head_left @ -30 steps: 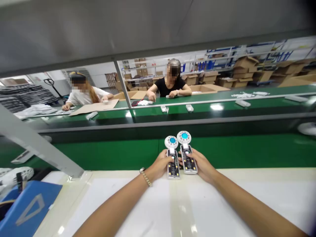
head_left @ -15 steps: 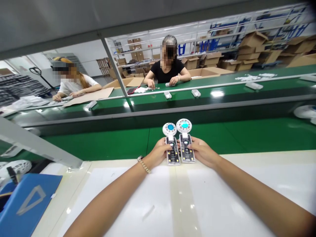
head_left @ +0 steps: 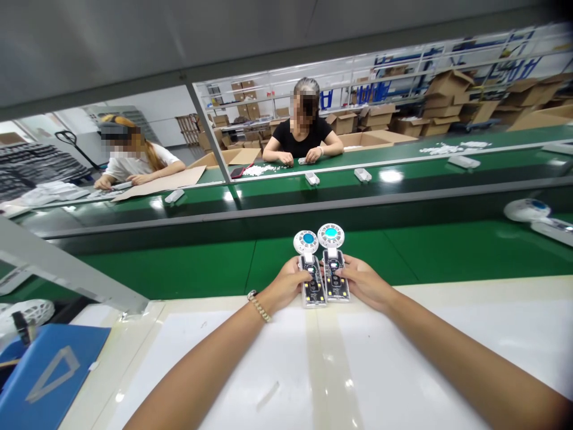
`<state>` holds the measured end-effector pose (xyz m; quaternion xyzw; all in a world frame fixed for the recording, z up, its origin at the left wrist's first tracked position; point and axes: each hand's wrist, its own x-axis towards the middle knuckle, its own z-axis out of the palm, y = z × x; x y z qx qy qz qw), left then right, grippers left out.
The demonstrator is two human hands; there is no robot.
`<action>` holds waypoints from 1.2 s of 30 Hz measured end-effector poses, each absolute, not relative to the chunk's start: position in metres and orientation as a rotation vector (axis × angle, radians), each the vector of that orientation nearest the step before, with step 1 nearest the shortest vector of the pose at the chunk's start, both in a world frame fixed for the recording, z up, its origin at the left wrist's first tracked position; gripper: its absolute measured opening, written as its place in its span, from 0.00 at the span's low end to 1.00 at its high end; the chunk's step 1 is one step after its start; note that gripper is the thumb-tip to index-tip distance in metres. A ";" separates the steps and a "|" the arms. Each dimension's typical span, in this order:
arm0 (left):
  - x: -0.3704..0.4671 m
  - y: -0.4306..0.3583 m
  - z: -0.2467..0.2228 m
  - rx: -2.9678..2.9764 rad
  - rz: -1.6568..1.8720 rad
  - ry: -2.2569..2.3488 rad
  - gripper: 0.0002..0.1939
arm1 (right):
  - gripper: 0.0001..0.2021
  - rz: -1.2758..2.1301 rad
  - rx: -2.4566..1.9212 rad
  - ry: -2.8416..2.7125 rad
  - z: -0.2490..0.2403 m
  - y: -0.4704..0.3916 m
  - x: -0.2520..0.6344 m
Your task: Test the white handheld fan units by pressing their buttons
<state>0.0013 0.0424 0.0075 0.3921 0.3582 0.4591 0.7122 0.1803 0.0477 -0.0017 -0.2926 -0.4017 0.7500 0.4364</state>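
My left hand (head_left: 289, 283) is closed round a device with a clear body and dark circuit board (head_left: 314, 289), its thumb on the front. A white round head with a blue centre (head_left: 307, 242) tops this device. In my right hand (head_left: 363, 280) is a similar device (head_left: 336, 283), the thumb pressing on its face. Its round head (head_left: 331, 235) has a bright cyan centre. The two devices are side by side, close together, above the near edge of the white work surface (head_left: 277, 358). My fingers behind them are mostly hidden.
Beyond my hands runs a green belt (head_left: 394, 197) carrying several white casings. Two people (head_left: 302, 137) (head_left: 138, 158) sit across it, handling small parts. A slanted metal post (head_left: 71, 263) and a blue bin (head_left: 54, 370) stand left. More white devices (head_left: 528, 210) lie at right.
The two devices have come slightly closer together, still held. The view has shifted a little. Casings on the far belt appear farther right, and a white device at the right shows more fully.
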 end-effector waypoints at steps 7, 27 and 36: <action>0.001 0.042 0.011 0.902 0.970 0.779 0.16 | 0.13 1.878 -0.743 -1.069 0.004 0.045 0.180; 0.001 0.039 0.011 0.923 1.006 0.826 0.18 | 0.17 1.847 -0.765 -1.113 0.008 0.041 0.180; 0.000 0.039 0.010 0.885 1.026 0.847 0.20 | 0.18 1.851 -0.760 -1.092 0.004 0.042 0.179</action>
